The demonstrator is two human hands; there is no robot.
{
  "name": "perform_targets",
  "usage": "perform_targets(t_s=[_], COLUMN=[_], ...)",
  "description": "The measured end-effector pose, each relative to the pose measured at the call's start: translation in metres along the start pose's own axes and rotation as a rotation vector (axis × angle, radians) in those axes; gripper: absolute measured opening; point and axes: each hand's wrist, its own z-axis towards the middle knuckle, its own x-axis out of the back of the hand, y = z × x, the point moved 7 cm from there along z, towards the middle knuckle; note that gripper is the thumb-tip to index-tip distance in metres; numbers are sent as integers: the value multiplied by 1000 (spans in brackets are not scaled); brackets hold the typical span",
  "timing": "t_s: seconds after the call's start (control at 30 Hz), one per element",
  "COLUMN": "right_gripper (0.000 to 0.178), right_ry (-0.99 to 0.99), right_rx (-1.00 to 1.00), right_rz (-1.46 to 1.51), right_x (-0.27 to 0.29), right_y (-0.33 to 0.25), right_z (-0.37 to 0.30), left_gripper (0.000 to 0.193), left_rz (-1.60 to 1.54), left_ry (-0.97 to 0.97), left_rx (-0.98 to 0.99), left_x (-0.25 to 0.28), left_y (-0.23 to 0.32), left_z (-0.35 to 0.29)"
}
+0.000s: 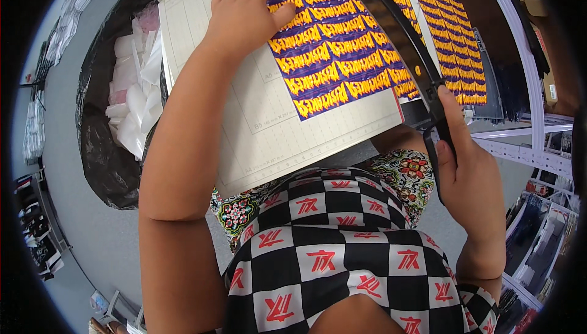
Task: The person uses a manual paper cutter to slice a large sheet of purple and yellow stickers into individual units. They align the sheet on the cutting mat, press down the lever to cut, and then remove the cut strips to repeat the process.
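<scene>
A cream-coloured paper cutter board (pixel 257 150) with ruled lines lies in front of me, tilted. On it rests a sheet (pixel 333 34) of repeated yellow-orange lettering on purple. My left hand (pixel 247 16) lies with fingers spread over the sheet's left edge and the board. Fingers of my right hand (pixel 468 175) wrap round the black handle (pixel 435 132) of the cutter's blade arm (pixel 400 16). The arm is slanted along the board's right side, over the sheet, and hides part of it. Some of the same printed material shows beyond the arm.
Another matching printed sheet (pixel 452 46) lies to the right of the cutter. At the left stands a black plastic bag (pixel 98 120) holding white scraps (pixel 131 101). A white metal rack (pixel 520 156) with shelves of packaged items rises at the right. My patterned clothing is below the board.
</scene>
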Motion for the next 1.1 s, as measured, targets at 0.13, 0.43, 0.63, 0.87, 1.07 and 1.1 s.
perform_targets(t_s=[0.13, 0.43, 0.63, 0.87, 1.07, 1.1], right_gripper=[53, 59, 59, 59, 60, 60], right_ry=[5, 75, 82, 61, 74, 85], right_rx=[5, 82, 94, 77, 82, 94], right_rz=[-8, -72, -52, -57, -53, -51], right_x=[-6, -14, -18, -23, -27, -27], right_y=[2, 5, 8, 12, 14, 15], right_z=[1, 0, 1, 1, 1, 1], left_gripper=[50, 49, 47, 47, 47, 48], left_rz=[-27, -24, -12, -5, 3, 6], left_ry=[13, 6, 24, 17, -3, -2], left_rx=[-18, -29, -52, -60, -52, -49], left_x=[0, 2, 0, 1, 1, 1], left_y=[-1, 1, -1, -1, 0, 0], left_z=[-1, -1, -1, -2, -1, -2])
